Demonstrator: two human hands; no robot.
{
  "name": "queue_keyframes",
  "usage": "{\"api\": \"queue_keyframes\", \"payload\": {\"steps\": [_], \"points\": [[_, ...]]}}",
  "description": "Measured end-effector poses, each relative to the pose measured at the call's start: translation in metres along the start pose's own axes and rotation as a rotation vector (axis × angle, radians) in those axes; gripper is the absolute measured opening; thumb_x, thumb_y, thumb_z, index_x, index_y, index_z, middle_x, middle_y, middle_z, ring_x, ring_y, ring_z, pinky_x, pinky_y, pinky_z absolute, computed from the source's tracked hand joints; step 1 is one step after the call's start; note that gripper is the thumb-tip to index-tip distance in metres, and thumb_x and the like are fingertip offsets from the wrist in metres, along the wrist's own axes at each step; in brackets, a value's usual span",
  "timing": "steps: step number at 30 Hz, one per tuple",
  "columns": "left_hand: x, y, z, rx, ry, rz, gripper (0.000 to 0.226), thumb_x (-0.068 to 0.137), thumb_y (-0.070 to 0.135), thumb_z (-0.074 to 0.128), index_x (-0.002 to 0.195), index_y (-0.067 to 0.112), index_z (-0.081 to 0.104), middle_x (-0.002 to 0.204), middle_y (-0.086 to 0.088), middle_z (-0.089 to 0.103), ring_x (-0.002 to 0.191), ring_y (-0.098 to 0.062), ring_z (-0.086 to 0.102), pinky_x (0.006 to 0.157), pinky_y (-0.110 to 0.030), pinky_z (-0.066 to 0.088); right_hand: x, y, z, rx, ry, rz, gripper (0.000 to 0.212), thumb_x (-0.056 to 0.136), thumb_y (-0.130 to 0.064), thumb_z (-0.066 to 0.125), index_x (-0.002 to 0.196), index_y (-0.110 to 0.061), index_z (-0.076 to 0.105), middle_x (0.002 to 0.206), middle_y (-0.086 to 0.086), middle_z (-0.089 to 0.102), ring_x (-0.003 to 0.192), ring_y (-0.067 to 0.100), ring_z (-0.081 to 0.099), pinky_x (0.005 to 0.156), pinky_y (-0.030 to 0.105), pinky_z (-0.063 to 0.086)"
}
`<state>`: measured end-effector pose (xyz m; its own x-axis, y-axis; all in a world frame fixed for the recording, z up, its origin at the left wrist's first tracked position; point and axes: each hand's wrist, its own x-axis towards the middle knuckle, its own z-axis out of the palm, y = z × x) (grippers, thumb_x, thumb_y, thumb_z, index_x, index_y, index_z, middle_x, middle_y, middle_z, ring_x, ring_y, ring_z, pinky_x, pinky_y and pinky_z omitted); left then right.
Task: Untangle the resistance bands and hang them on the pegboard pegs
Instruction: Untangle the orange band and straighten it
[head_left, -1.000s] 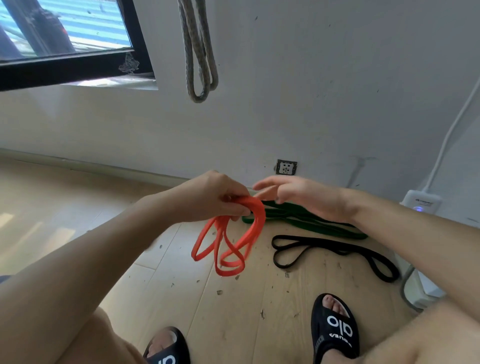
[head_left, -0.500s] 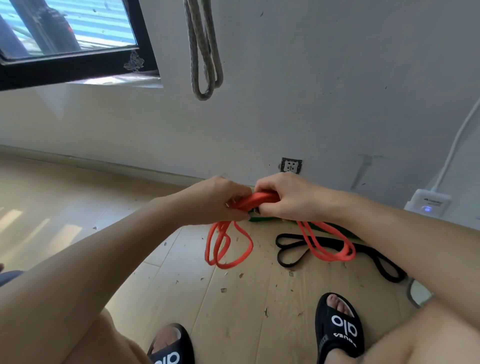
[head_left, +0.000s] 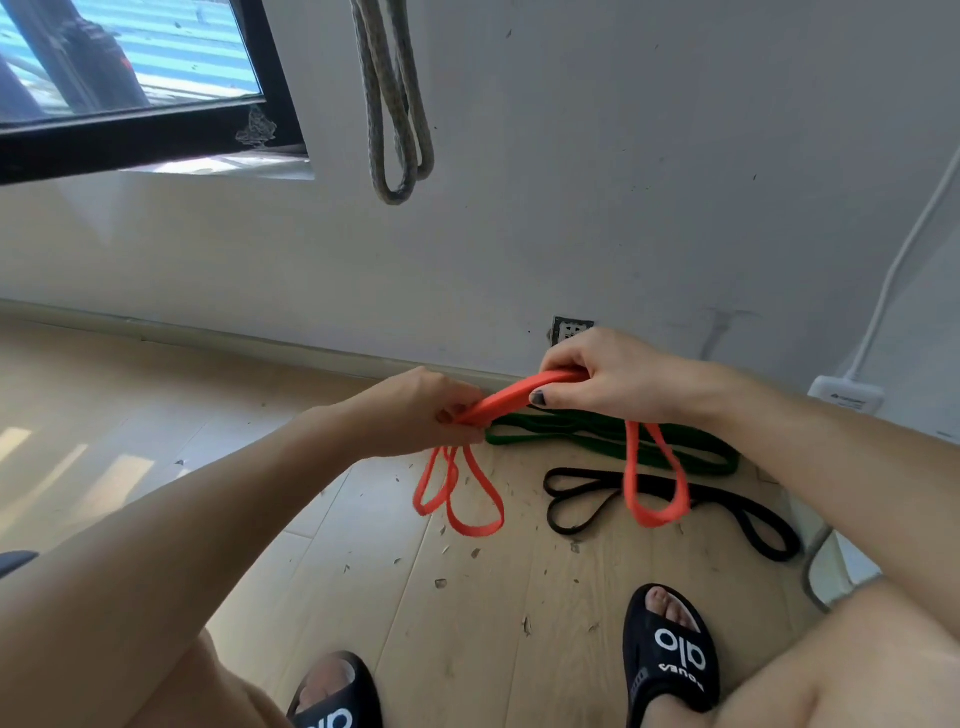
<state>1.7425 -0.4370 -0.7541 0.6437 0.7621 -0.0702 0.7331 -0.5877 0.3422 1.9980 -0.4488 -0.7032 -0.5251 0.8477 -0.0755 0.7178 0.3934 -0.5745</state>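
1. Above the wooden floor (head_left: 322, 545), in front of the wall socket (head_left: 570, 328), both hands held the orange band (head_left: 511, 397).
2. The left hand (head_left: 415, 413) pinched one end of a taut stretch of it, fingers curled together; two orange loops hung below that hand.
3. The right hand (head_left: 613, 382) gripped the other end just below the socket, thumb pressed on the band and fingers curled over it; one loop dangled beneath.
4. The green band (head_left: 597, 441) lay on the floor below the socket, and the black band (head_left: 670, 501) lay nearer the person's feet than it.
5. A grey band (head_left: 397, 98) hung on the wall, well above and left of the socket.
6. No container showed.
7. Compared with half a second before, the hands had drawn apart, the right one rising towards the socket, so the stretch between them was longer.
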Motion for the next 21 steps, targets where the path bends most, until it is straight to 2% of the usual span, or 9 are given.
{"api": "queue_keyframes", "payload": {"steps": [6,11,13,15,16,17,19,21], "points": [[-0.004,-0.001,-0.010,0.140,0.057,-0.037,0.047,0.089,0.061,0.047,0.102,0.023,0.071,0.078,0.004,0.071,0.067,-0.014,0.069,0.068,-0.038,0.061,-0.005,0.005,-0.007,-0.003,0.033,0.023,0.021,0.097,-0.041,0.067,0.087,-0.023,0.074,0.068,-0.003,0.055,0.058,0.006,0.045,0.058,0.024,0.036],[-0.003,0.001,-0.014,0.202,0.019,-0.058,0.051,0.090,0.064,0.043,0.102,0.023,0.070,0.077,0.005,0.071,0.067,-0.012,0.069,0.070,-0.036,0.061,-0.008,0.003,-0.008,0.016,0.052,0.016,0.019,0.097,-0.039,0.067,0.087,-0.025,0.073,0.069,-0.006,0.056,0.059,0.005,0.045,0.058,0.022,0.036],[-0.003,0.000,-0.014,0.218,-0.006,-0.053,0.044,0.096,0.060,0.047,0.106,0.023,0.070,0.079,0.005,0.071,0.067,-0.011,0.069,0.072,-0.035,0.062,-0.009,0.002,-0.009,0.022,0.058,0.008,0.019,0.098,-0.039,0.067,0.089,-0.024,0.074,0.069,-0.006,0.056,0.057,0.004,0.045,0.055,0.018,0.036],[-0.002,0.002,-0.016,0.230,-0.009,-0.040,0.040,0.099,0.057,0.048,0.109,0.025,0.069,0.079,0.007,0.070,0.068,-0.010,0.068,0.074,-0.029,0.060,-0.009,0.001,-0.009,0.043,0.067,-0.008,0.019,0.098,-0.037,0.067,0.091,-0.021,0.076,0.067,-0.006,0.055,0.055,0.002,0.045,0.053,0.017,0.037],[-0.002,0.004,-0.017,0.261,-0.001,-0.023,0.042,0.099,0.059,0.045,0.108,0.025,0.069,0.078,0.007,0.070,0.068,-0.011,0.068,0.073,-0.021,0.056,-0.008,0.001,-0.009,0.053,0.070,-0.015,0.019,0.098,-0.037,0.067,0.091,-0.021,0.076,0.066,-0.007,0.055,0.054,0.002,0.045,0.052,0.017,0.037],[-0.001,0.005,-0.017,0.304,0.012,-0.002,0.045,0.099,0.060,0.042,0.108,0.026,0.069,0.078,0.007,0.069,0.068,-0.012,0.067,0.071,-0.010,0.045,-0.008,0.000,-0.009,0.061,0.070,-0.019,0.019,0.098,-0.037,0.067,0.090,-0.021,0.076,0.065,-0.007,0.055,0.054,0.002,0.045,0.052,0.017,0.037],[-0.001,0.007,-0.018,0.352,0.032,0.011,0.044,0.101,0.061,0.040,0.104,0.027,0.068,0.074,0.006,0.067,0.068,-0.014,0.066,0.065,-0.005,0.030,-0.007,-0.001,-0.008,0.075,0.065,-0.028,0.020,0.098,-0.037,0.067,0.090,-0.021,0.076,0.065,-0.005,0.054,0.055,0.003,0.043,0.052,0.018,0.036],[0.000,0.008,-0.016,0.285,0.015,-0.036,0.043,0.101,0.059,0.042,0.102,0.026,0.069,0.072,0.006,0.066,0.064,-0.013,0.065,0.063,-0.010,0.041,-0.007,-0.001,-0.008,0.100,0.070,-0.034,0.020,0.098,-0.035,0.067,0.090,-0.019,0.077,0.065,-0.004,0.053,0.055,0.003,0.042,0.053,0.018,0.035]]}}
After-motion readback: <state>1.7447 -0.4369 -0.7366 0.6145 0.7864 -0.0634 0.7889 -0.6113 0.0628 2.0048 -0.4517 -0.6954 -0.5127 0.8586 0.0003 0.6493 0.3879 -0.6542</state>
